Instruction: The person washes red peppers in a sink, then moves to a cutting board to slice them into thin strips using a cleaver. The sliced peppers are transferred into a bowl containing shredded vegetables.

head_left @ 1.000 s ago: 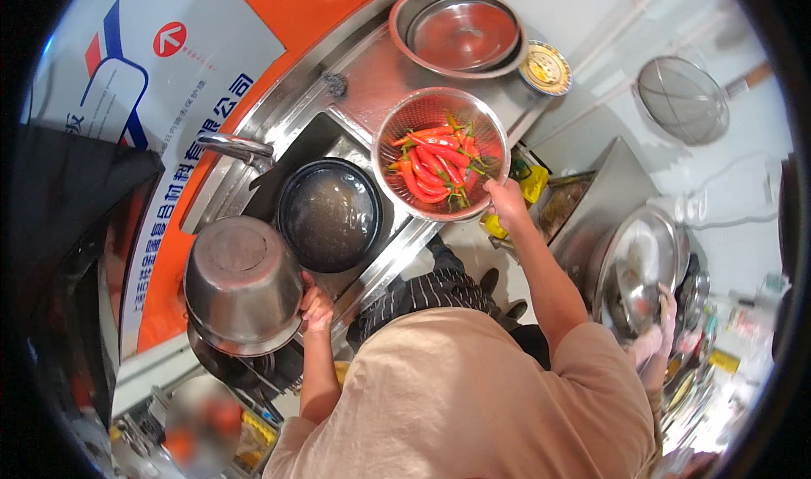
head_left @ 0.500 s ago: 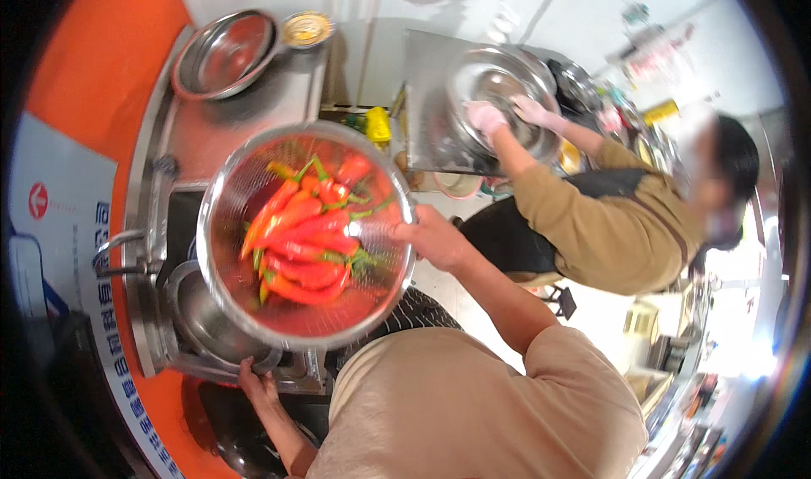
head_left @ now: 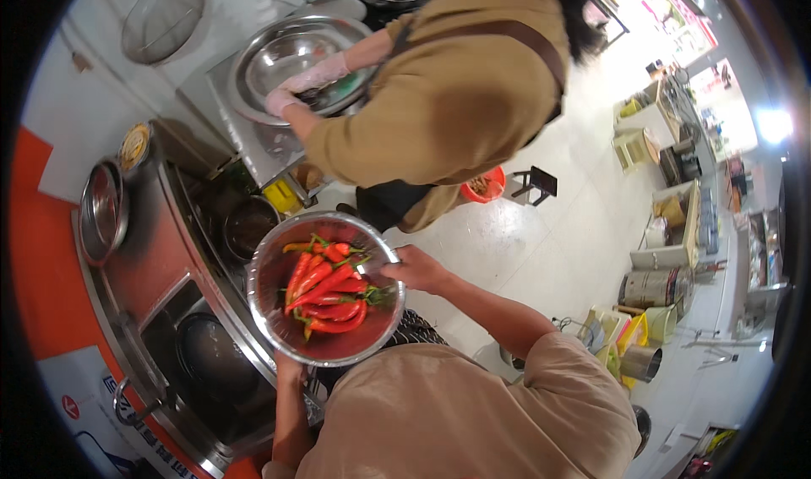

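The person's right hand (head_left: 414,269) is closed on the right rim of a steel colander (head_left: 270,306), which is held up in front of the body, its open top showing. Inside lies a heap of long red chili peppers (head_left: 329,289) with green stems. The left hand (head_left: 290,369) is at the colander's near left edge, partly hidden; whether it grips anything cannot be told. Left of the colander, a round black pan (head_left: 215,356) sits in a sink (head_left: 169,314). Farther off, a co-worker's pink-gloved hand (head_left: 283,100) reaches into a wide metal basin (head_left: 283,57).
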`<state>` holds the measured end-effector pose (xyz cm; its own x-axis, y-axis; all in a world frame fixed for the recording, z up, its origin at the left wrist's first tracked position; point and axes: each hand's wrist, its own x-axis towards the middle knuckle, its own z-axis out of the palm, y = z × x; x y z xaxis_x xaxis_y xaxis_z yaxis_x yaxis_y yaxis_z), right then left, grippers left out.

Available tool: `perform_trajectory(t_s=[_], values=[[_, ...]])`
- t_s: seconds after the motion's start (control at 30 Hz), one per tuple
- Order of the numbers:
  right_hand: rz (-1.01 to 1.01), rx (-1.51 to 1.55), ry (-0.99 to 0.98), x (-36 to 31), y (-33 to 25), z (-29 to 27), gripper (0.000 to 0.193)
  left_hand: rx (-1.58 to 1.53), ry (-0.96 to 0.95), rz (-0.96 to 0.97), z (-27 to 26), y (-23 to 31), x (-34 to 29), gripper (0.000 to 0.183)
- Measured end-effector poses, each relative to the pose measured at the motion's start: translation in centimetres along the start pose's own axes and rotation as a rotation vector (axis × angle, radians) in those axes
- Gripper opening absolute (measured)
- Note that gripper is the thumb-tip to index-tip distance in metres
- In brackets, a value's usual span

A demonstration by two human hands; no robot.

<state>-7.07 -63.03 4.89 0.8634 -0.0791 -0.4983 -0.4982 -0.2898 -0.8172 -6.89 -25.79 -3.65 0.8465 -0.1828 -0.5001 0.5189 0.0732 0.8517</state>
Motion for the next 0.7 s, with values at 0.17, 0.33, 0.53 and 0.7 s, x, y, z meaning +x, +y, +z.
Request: perform_trajectory(t_s=[0.17,0.33,0.53,0.7], values=[[0.121,-0.096,0.208,-7.0,7.8,-10.6,0.035,-0.044,-0.332,-0.177,14.3,-1.6,2.6,0.044],[0.020,-0.316,0.674,-15.7,13.8,-15.6,0.036,0.150,-0.589,-0.106,28.1,0.0,4.3,0.039],[0.159,0.382,0.881,-22.3,22.2,-20.6,0.031,0.450,-0.936,-0.257,40.4,-3.3,5.6,0.051],[0.193,0.641,1.048,-25.8,27.6,-26.4,0.024,0.410,-1.121,-0.465,51.6,-5.2,6.3,0.051]])
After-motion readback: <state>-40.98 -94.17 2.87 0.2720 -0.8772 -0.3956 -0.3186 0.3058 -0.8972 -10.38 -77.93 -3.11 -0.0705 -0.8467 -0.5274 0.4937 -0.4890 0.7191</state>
